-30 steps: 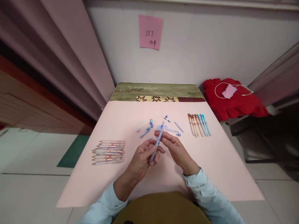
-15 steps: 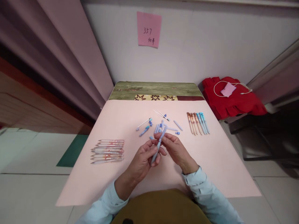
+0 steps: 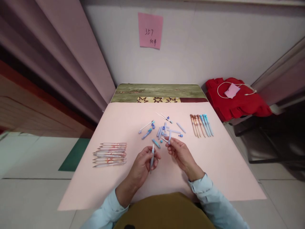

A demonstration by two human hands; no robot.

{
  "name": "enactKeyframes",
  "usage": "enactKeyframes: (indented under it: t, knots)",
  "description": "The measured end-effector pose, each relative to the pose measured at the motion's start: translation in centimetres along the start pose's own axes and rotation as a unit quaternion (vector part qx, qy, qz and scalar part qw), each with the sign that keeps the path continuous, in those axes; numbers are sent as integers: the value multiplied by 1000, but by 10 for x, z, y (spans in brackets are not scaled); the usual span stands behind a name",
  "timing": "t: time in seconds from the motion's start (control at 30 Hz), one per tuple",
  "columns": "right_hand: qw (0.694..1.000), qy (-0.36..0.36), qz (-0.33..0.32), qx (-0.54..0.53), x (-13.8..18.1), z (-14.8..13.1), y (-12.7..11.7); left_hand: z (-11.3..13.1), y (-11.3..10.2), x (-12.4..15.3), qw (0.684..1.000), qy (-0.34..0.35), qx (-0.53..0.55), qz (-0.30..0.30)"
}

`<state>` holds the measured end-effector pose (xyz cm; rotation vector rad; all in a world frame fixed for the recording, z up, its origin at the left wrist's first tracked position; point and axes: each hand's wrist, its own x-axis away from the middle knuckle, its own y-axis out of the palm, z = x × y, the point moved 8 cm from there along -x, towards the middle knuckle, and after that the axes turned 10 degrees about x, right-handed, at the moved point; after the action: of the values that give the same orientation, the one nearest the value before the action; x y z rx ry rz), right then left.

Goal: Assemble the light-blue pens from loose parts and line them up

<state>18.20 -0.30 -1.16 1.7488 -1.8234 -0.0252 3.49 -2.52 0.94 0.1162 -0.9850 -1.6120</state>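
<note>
My left hand (image 3: 142, 163) is closed on the grey-blue lower half of a pen (image 3: 152, 160), held nearly upright with a pale end at its top. Apart from it, to the right, my right hand (image 3: 181, 155) pinches the lilac upper half of a pen (image 3: 170, 136). A thin white piece pokes out leftward by those fingertips; whether it is held too I cannot tell. Just beyond the hands lie a blue barrel (image 3: 156, 143), a small teal cap (image 3: 161, 141) and several lilac barrels (image 3: 160, 132). A blue clip piece (image 3: 180, 135) rests farther right.
On the pink-covered table (image 3: 114, 127), a row of patterned pens (image 3: 110, 154) lies at left. Brown-topped pens (image 3: 195, 125) and blue pens (image 3: 206, 125) lie at right. White refills (image 3: 164, 117) are at the back. A red cloth (image 3: 238, 101) sits beyond the table's right edge.
The pen held between both hands has come apart into two halves. My left hand has drawn down and left with the lower half, my right hand slightly right with the upper.
</note>
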Motion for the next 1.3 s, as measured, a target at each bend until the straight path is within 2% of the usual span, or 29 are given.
enactKeyframes:
  t: [0.1, 0.2, 0.37, 0.47, 0.53, 0.63, 0.73, 0.77, 0.83, 0.93, 1.0, 1.13, 1.2, 1.3]
  knots:
    - [999, 5, -5, 49, 9, 21, 2, -5, -15, -5, 999, 1, -6, 51]
    - [995, -21, -4, 102, 17, 33, 10, -13, -21, -8, 996, 2, -12, 88]
    - [979, -92, 2, 181, 24, 34, 27, -20, -19, -11, 996, 9, -8, 88]
    - [957, -129, -23, 259, 21, 25, 32, -17, -25, -12, 995, 11, -12, 98]
    - [927, -165, -19, 336, 13, 10, 26, -8, -29, -12, 994, 34, -8, 104]
    - [865, -220, 95, 442, -4, -31, -9, 8, -31, -9, 993, 71, -8, 96]
    - [771, -255, 216, 541, -16, -71, -42, 12, -31, -8, 993, 70, -16, 94]
    - [749, -259, 235, 563, -20, -78, -48, 12, -30, -8, 993, 64, -18, 96]
    - [723, -264, 229, 595, -30, -82, -46, 8, -29, -9, 994, 50, -19, 98]
    - [698, -258, 162, 648, -45, -67, -20, 3, -27, -12, 994, 38, -15, 96]
    - [670, -242, 138, 688, -52, -54, -3, 4, -26, -13, 994, 41, -12, 96]
    - [616, -223, 150, 740, -56, -41, 11, 9, -29, -10, 994, 50, -8, 99]
    - [604, -228, 150, 749, -56, -39, 11, 12, -33, -9, 993, 54, -1, 106]
    - [603, -237, 144, 748, -54, -40, 10, 15, -36, -12, 991, 62, 12, 116]
